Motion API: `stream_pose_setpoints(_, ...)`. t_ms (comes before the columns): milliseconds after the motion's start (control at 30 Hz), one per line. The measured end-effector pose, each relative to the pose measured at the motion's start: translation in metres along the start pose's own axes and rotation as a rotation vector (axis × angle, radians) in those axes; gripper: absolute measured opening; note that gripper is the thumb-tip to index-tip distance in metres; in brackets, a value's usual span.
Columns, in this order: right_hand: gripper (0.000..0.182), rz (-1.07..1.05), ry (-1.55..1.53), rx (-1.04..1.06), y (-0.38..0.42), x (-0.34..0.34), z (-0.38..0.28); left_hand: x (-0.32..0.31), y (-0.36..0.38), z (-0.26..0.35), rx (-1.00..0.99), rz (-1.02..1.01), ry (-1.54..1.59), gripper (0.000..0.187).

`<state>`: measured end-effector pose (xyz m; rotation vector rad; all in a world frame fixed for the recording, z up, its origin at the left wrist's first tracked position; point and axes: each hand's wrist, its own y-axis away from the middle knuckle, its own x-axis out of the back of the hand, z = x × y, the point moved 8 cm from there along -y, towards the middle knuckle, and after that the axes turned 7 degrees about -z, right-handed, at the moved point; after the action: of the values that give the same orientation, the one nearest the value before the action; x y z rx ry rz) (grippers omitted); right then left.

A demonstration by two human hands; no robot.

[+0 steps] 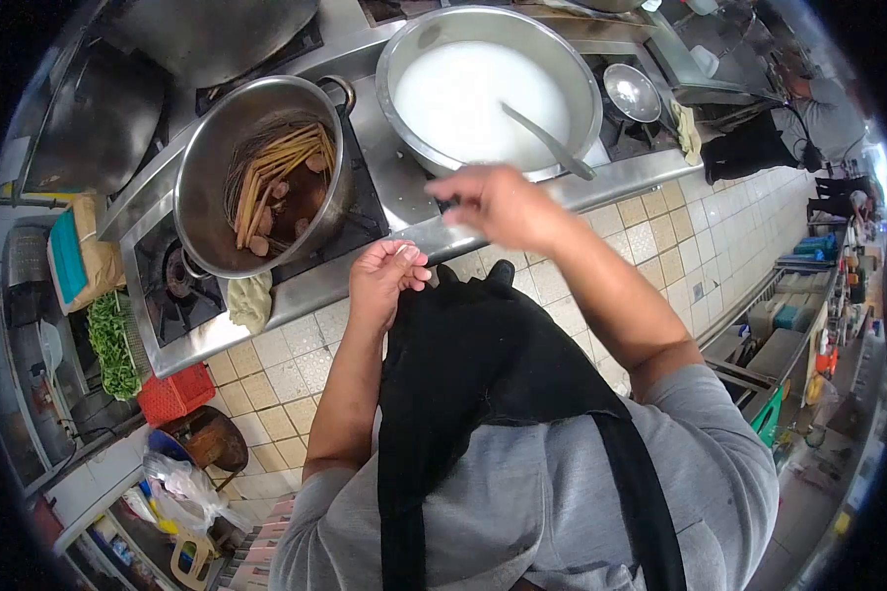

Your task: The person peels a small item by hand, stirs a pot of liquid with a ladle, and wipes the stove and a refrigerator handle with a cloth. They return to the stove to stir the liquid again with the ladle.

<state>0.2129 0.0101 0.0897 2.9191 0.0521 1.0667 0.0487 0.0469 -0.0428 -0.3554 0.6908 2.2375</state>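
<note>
Head view: my right hand [498,202], fingers loosely curled and holding nothing, hovered at the counter edge just below the large basin of white liquid [483,94]. My left hand [384,281], fingers bunched, rested against my black apron [463,364], below the stockpot [266,167].

A: Bright, even overhead light; glare on the steel stove [404,187] and white liquid [463,94].
B: Fisheye bends the edges, corners black. The right hand [498,202] looks slightly motion-blurred.
</note>
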Motion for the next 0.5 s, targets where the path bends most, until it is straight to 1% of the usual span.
stream_pose_setpoints(33, 0.037, -0.038, 0.035, 0.045, 0.004, -0.013, -0.010, -0.003, -0.001, 0.003, -0.002, -0.005, 0.005, 0.017)
stream_pose_setpoints(67, 0.037, -0.036, 0.036, 0.044, 0.006, -0.020, -0.011, -0.007, -0.002, 0.005, -0.002, -0.007, 0.005, 0.017)
stream_pose_setpoints(133, 0.041, -0.102, 0.001, 0.113, 0.008, -0.039, -0.015, -0.018, -0.004, 0.009, -0.002, -0.060, 0.092, 0.018)
stream_pose_setpoints(167, 0.036, -0.063, -0.041, 0.157, 0.009, -0.040, -0.019, -0.018, -0.006, 0.009, -0.002, -0.062, 0.091, 0.018)
stream_pose_setpoints(200, 0.036, -0.061, -0.040, 0.156, 0.009, -0.042, -0.016, -0.021, -0.007, 0.008, -0.002, -0.100, 0.099, 0.019)
stream_pose_setpoints(267, 0.026, -0.002, -0.099, 0.108, 0.009, -0.041, -0.006, -0.025, -0.007, 0.008, -0.003, -0.139, 0.107, 0.020)
stream_pose_setpoints(333, 0.023, 0.038, -0.066, 0.090, 0.010, -0.036, 0.000, -0.032, -0.005, 0.013, -0.007, -0.185, 0.152, 0.023)
stream_pose_setpoints(367, 0.021, 0.075, -0.035, 0.073, 0.011, -0.033, 0.002, -0.033, -0.004, 0.014, -0.006, -0.186, 0.152, 0.023)
stream_pose_setpoints(433, 0.021, 0.080, -0.053, 0.085, 0.013, -0.034, 0.004, -0.032, -0.003, 0.016, -0.017, -0.155, 0.126, 0.019)
stream_pose_setpoints(500, 0.021, 0.086, -0.070, 0.100, 0.013, -0.034, 0.001, -0.029, -0.003, 0.016, -0.024, -0.146, 0.165, 0.021)
